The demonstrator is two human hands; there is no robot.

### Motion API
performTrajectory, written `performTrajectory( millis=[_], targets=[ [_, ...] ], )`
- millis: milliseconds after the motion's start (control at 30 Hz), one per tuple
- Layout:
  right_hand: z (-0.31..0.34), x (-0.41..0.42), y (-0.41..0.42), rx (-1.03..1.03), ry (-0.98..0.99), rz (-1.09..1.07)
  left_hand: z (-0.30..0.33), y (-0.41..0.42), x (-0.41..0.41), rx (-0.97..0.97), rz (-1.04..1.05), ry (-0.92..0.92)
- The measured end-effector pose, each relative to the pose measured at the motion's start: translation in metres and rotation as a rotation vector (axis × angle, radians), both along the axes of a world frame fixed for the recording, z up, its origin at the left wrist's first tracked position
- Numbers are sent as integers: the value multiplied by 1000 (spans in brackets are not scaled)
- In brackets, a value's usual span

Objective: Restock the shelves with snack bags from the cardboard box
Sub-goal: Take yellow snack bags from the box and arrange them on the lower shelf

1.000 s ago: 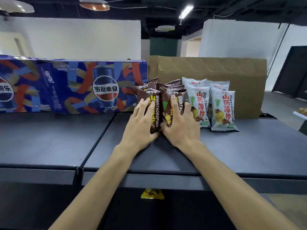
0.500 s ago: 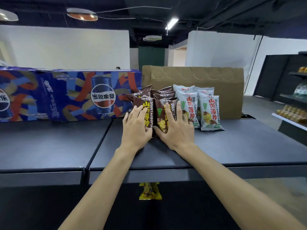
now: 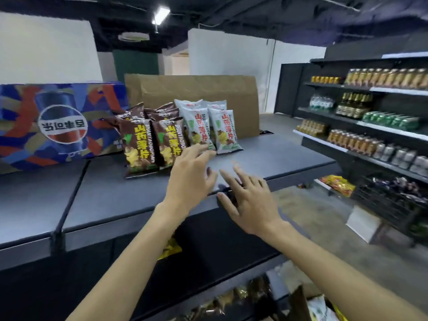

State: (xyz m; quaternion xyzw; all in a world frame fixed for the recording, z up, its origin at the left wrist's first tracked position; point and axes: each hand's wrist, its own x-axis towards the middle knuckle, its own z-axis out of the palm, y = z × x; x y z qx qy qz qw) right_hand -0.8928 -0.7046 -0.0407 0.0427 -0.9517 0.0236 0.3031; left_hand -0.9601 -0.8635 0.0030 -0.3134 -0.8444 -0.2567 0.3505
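Brown snack bags (image 3: 139, 147) stand upright in rows on the dark top shelf (image 3: 104, 195), with white snack bags (image 3: 222, 130) standing just right of them. My left hand (image 3: 190, 177) hovers open in front of the bags, its fingertips near the lowest white bag, holding nothing. My right hand (image 3: 250, 200) is open with spread fingers over the shelf's front edge, also empty. At the bottom right, a corner of the cardboard box (image 3: 298, 300) shows with bags inside.
A blue Pepsi carton (image 3: 60, 126) lies on the shelf at left. A flat cardboard sheet (image 3: 196, 93) stands behind the bags. Lower shelves hold a yellow bag (image 3: 169, 249). Across the aisle at right, dark shelving (image 3: 370, 126) carries bottles and cans.
Both hands have let go of the brown bags and pulled back toward me and to the right. The camera has turned right, bringing the aisle shelving into view.
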Motion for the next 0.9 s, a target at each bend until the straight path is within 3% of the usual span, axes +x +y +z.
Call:
performTrajectory(
  millis=[133,300,533,900],
  targets=[
    [-28,44,38,124,-91,-29,-38,70,56,-56,-200,-15],
    [-71,85,89,38,-217,-219,-96,128,96,-189,-180,43],
    [-149,138,162,-81,-598,-379,-185,213,133,-530,-119,-333],
    [-309,226,331,-458,-1101,-523,-307,318,200,-842,-144,-679]
  ],
)
